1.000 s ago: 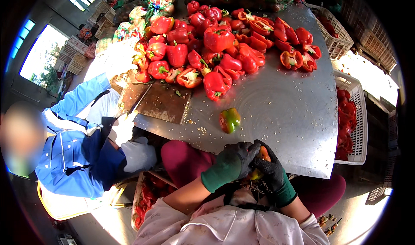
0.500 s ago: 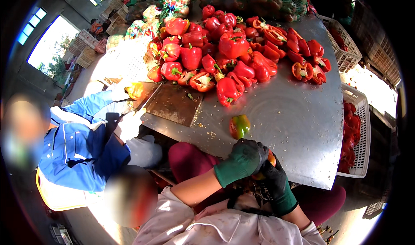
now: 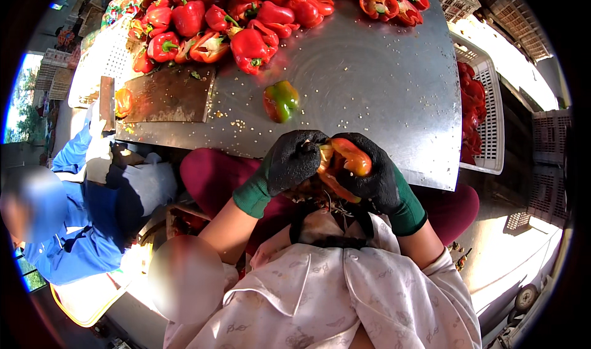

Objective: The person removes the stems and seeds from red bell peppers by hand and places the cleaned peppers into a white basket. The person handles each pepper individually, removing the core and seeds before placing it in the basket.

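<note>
Over my lap, just off the table's near edge, my right hand (image 3: 372, 173) in a black and green glove is closed round an orange-red bell pepper (image 3: 353, 157), which is split open. My left hand (image 3: 294, 163), gloved alike, has its fingers pinched at the pale core (image 3: 324, 158) of that pepper. A red and green bell pepper piece (image 3: 281, 101) lies on the metal table (image 3: 369, 84) beyond my hands. Farther back is a heap of red bell peppers (image 3: 252, 47), some whole and some cut in halves.
A brown board (image 3: 169, 96) lies at the table's left, beside a yellow-orange pepper (image 3: 124, 102). A co-worker in a blue jacket (image 3: 74, 250) sits at my left. White plastic crates (image 3: 489, 96) of red peppers stand along the right side. Pale seeds dot the table.
My hands have drawn apart, and the pepper between them now shows split open with its pale core. The view has tilted down and shifted right, so the table sits higher and farther left.
</note>
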### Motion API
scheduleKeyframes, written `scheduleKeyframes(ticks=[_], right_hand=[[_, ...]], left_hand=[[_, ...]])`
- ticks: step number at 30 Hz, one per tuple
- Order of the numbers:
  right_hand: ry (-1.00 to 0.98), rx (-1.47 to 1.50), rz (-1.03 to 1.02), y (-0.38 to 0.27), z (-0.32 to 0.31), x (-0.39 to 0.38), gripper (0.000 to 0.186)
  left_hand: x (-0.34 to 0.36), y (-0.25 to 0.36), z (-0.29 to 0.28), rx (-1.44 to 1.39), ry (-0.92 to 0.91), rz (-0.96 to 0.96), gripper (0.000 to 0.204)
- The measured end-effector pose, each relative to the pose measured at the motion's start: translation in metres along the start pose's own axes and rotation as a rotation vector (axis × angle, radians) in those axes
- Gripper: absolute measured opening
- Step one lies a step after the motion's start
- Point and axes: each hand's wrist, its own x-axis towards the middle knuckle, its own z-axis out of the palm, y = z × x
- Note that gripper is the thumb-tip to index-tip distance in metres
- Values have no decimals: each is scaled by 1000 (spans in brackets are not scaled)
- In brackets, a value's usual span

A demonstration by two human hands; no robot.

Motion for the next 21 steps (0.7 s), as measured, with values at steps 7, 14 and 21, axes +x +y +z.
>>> scheduleKeyframes(ticks=[7,14,21], right_hand=[[65,328,92,13,-17,-9,50],[301,-685,-421,67,-20,38,51],[448,415,-14,59,-15,41,53]], left_hand=[[3,13,-56,885,147,156,30],[20,11,-43,1195,132,128,64],[96,7,-36,1432,62,-358,84]])
